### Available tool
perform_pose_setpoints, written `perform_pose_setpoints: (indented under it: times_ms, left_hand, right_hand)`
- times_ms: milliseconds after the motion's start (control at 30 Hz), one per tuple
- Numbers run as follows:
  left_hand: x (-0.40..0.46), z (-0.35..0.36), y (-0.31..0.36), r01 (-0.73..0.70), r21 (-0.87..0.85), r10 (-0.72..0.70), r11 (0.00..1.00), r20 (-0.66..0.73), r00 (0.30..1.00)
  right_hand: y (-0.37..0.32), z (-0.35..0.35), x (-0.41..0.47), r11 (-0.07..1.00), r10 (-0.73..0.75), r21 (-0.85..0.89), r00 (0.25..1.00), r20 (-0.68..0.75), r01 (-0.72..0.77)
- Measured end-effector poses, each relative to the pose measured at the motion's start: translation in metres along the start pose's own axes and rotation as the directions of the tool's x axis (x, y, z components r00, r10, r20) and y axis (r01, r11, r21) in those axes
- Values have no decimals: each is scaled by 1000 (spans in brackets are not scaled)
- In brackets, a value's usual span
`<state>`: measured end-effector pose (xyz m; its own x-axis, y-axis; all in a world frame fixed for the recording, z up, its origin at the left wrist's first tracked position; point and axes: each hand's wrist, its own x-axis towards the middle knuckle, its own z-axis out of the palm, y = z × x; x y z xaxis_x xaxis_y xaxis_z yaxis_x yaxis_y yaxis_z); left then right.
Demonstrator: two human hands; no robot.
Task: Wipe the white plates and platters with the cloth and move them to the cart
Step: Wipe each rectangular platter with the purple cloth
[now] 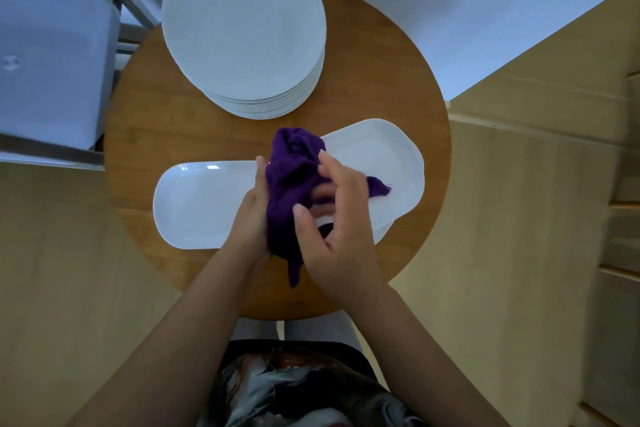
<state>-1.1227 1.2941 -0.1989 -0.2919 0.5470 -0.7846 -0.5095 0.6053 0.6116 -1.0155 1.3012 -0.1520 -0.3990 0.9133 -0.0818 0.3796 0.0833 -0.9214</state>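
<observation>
A purple cloth is bunched between my two hands above the middle of a round wooden table. My left hand holds it from the left, with the fingers behind the fabric. My right hand grips it from the right, thumb and fingers curled into the folds. Under the hands lie two white oblong platters: one to the left and a stack to the right. A tall stack of round white plates stands at the table's far side.
The cart, with a metal frame and a pale shelf, stands at the left beside the table. Light wooden flooring surrounds the table, and a white wall rises behind it. Wooden cabinet fronts run along the right edge.
</observation>
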Motion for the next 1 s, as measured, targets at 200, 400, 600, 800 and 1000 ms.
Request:
perform_pose_setpoints:
  times_ms: [200, 400, 600, 800, 1000]
  left_hand:
    - [-36, -10, -11, -126, -140, 130, 982, 14, 991]
    - [-33, -29, 6, -203, 73, 206, 977, -36, 978]
    - [-35, -52, 13, -223, 95, 229, 970, -59, 972]
    - [-46, -70, 20, -255, 185, 273, 949, -81, 959]
    - [-59, -73, 14, -237, 88, 247, 967, -118, 962]
  right_hand:
    - [11, 37, 12, 908, -39, -407, 986, 162, 103]
    - [13, 49, 20, 823, -187, -534, 980, 66, 193]
    - [5, 54, 26, 751, -271, -609, 960, 66, 254]
    - [11, 33, 33, 760, -156, -650, 976, -151, 21]
    - [21, 0, 31, 902, 203, -293, 911, -359, -317]
